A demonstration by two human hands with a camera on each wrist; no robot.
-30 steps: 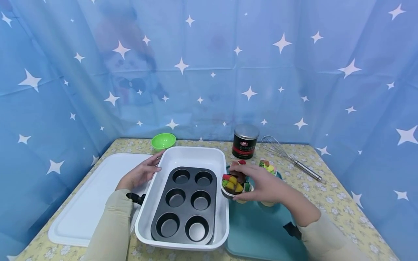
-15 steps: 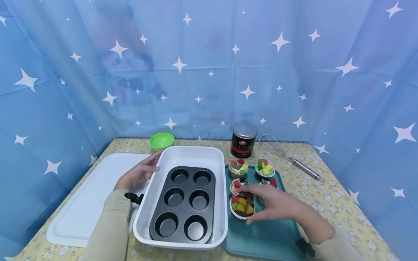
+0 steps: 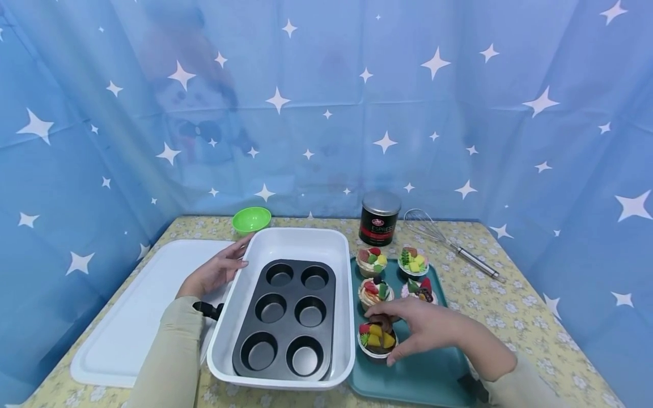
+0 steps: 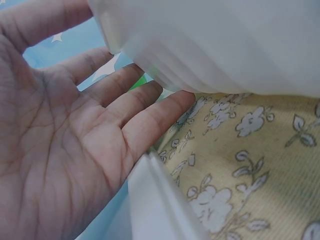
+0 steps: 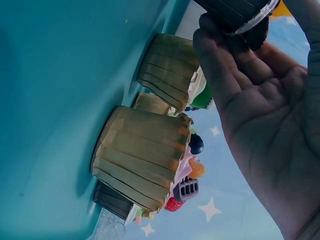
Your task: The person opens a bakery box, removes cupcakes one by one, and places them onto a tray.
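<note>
My right hand grips a fruit-topped cupcake in a dark liner at the near left part of the teal tray. In the right wrist view its fingers curl round the dark liner just above the tray. Several other cupcakes stand farther back on the tray. My left hand lies flat against the left wall of the white baking dish, which holds a black muffin tin with empty cups. The left wrist view shows that hand's straight fingers touching the dish.
A white board lies left of the dish. At the back stand a green bowl, a black espresso tin and a whisk. Blue starred curtains close in the table on three sides.
My right hand has carried the dark-liner cupcake from beside the dish's right rim toward me and down to the tray's near part. The left hand has stayed on the dish.
</note>
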